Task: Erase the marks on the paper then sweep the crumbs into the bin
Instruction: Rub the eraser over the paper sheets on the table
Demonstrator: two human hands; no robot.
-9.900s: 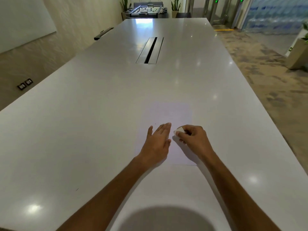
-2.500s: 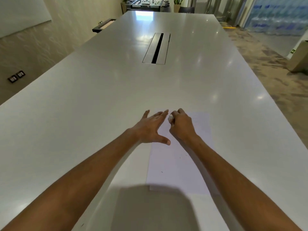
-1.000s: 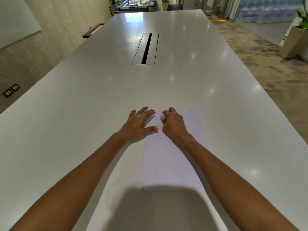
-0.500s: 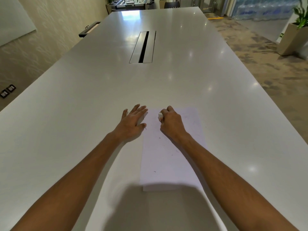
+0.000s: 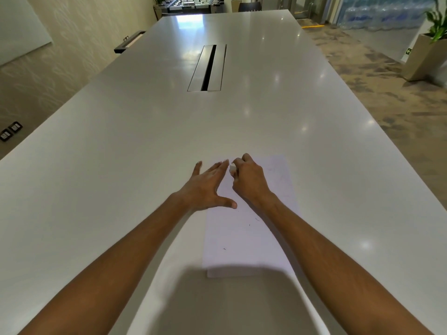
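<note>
The long white surface carries the paper near the person, lengthwise, its far left corner pinned by the left hand, which half a second ago lay mostly off the sheet and now spreads flat across that corner, thumb out on the page. The right hand still pinches the small white eraser against the far part of the sheet, so erasing likely continues and sweeping has not begun; no bin shows. A few dark crumbs lie mid-sheet; faint marks at the far right are illegible, and no brand or label shows.
</note>
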